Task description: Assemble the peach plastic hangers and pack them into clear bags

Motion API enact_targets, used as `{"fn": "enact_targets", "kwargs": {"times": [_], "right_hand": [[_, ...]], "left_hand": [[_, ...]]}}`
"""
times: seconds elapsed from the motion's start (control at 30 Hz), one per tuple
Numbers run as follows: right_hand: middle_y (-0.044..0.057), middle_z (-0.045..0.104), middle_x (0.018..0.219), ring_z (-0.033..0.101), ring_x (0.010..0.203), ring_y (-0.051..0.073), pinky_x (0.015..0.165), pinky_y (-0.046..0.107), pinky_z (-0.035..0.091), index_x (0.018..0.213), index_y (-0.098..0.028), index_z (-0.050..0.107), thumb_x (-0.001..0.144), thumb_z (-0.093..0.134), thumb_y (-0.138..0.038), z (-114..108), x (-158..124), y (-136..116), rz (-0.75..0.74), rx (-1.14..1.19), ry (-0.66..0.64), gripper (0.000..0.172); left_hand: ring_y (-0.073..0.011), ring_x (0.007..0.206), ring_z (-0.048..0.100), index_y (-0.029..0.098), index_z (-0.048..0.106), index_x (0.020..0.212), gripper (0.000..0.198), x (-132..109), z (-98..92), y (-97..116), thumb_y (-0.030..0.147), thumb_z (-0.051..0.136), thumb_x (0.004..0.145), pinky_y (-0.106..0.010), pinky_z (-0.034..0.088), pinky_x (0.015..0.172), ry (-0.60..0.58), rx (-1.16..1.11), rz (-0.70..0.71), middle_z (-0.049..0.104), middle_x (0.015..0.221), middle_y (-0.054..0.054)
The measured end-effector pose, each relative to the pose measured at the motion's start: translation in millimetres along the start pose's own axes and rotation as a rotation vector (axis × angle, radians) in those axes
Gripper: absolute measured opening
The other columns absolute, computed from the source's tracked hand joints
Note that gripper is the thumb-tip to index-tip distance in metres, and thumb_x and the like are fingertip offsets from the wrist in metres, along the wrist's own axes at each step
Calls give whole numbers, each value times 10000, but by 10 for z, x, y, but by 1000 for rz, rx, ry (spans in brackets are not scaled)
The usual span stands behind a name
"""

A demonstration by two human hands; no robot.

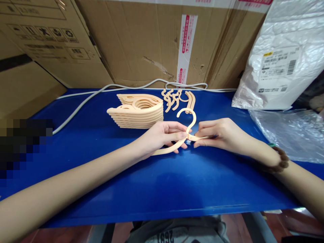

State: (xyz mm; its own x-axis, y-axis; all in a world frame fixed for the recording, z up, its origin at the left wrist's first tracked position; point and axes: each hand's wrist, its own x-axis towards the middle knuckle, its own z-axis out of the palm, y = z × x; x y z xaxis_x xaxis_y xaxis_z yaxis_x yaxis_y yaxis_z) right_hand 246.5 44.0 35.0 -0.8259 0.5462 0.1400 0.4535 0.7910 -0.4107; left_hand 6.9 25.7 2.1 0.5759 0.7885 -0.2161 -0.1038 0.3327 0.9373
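Observation:
Between my two hands is a cream plastic folding hanger (192, 118), its curved hook pointing up. My left hand (162, 135) grips the hanger near its centre joint, and one arm of the hanger runs down below my palm. My right hand (217, 133) pinches the other, shorter-looking arm, whose far end is hidden in the fingers. Just beyond my left hand stands a neat stack of cream hanger pieces (138, 114). Several loose hooks and small curved parts (173, 99) lie behind the hanger.
The blue table (162, 189) ends at a front edge near my lap. Cardboard boxes (141, 40) rise along the back, with a white cable (88, 96) before them. A white mailing bag (280, 67) and clear plastic wrap (291, 131) are at the right.

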Motion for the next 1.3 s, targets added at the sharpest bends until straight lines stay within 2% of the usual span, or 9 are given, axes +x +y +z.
{"fn": "enact_targets", "kwargs": {"times": [0.23, 0.43, 0.63, 0.8, 1.1, 1.3], "right_hand": [[16, 663, 803, 596, 642, 103, 602, 235, 375, 855, -181, 753, 920, 587, -498, -30, 12, -15, -15, 37, -32, 364], [28, 696, 875, 634, 706, 120, 634, 242, 399, 942, -193, 766, 923, 588, -487, -30, 4, -7, -27, 50, -56, 344], [38, 699, 876, 642, 726, 137, 641, 248, 405, 931, -191, 756, 949, 546, -480, -43, -6, -38, -29, -60, -43, 357], [49, 696, 882, 644, 756, 145, 654, 250, 403, 960, -192, 751, 969, 517, -457, -72, -24, -44, -30, -176, 6, 354], [29, 674, 865, 626, 707, 128, 619, 237, 385, 985, -212, 739, 980, 498, -461, -4, -13, -30, 19, -175, -14, 347], [38, 678, 860, 626, 703, 129, 611, 234, 384, 946, -199, 732, 981, 485, -477, -1, -16, -36, 16, -172, 9, 373]], "left_hand": [[-156, 725, 724, 141, 686, 994, 148, 1, 21, 13, 189, 701, 854, -188, 567, 554, -29, 24, 0, 726, 774, -30], [-158, 733, 725, 140, 682, 965, 128, -5, 27, 29, 183, 704, 846, -195, 572, 560, -46, 26, -12, 732, 796, -35], [-153, 714, 718, 139, 674, 948, 130, -8, 26, 33, 197, 715, 839, -194, 571, 558, -50, 25, -12, 730, 775, -37], [-147, 699, 710, 134, 668, 987, 174, -2, 18, 41, 222, 717, 846, -177, 557, 534, -21, 11, -27, 726, 782, -42], [-131, 699, 708, 157, 691, 1004, 165, 0, 8, 9, 231, 716, 858, -176, 567, 552, 20, -30, -1, 737, 838, -39], [-135, 695, 706, 157, 702, 1023, 193, -6, 16, 22, 228, 728, 845, -171, 563, 539, 35, -20, -29, 724, 786, -31]]}}
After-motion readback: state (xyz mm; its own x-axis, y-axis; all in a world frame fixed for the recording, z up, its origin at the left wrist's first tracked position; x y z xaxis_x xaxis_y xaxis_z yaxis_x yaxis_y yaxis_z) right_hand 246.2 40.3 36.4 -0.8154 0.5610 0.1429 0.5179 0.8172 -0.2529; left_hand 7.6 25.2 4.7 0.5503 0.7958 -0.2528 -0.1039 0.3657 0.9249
